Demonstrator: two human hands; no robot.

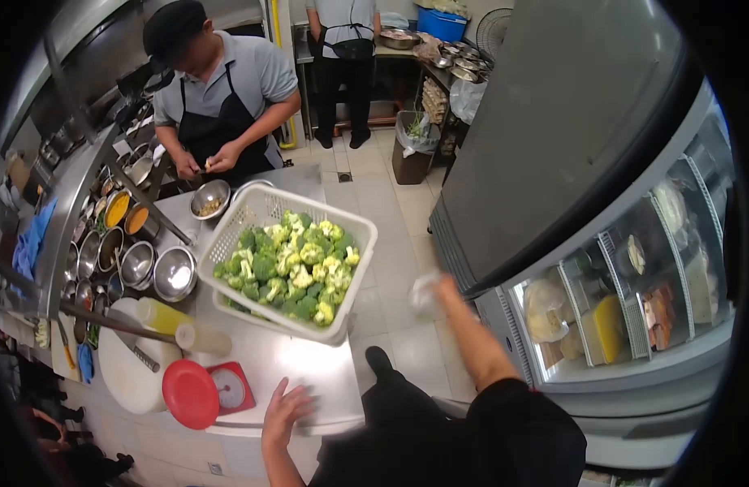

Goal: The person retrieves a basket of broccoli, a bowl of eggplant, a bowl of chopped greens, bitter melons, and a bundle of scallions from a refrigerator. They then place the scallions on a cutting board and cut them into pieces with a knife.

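Over the near edge of the steel counter (pixel 309 390), my left hand (pixel 289 412) is held with its fingers apart and nothing in it, right of a red scale (pixel 232 388) with a red plate (pixel 190 394). My right hand (pixel 444 290) is stretched out over the floor, closed on a blurred, clear plastic item (pixel 425 297), between the counter and the fridge. On the counter a white perforated crate (pixel 360 243) holds cut broccoli (pixel 289 264), ahead of both hands and touched by neither.
A co-worker (pixel 220 89) in a black apron works behind the counter near a metal bowl (pixel 210 200). Another person (pixel 342 73) stands at the back. A glass-doored fridge (pixel 626 284) is on the right, a waste bin (pixel 412 150) further back. Steel bowls (pixel 174 273) and bottles (pixel 165 316) stand left.
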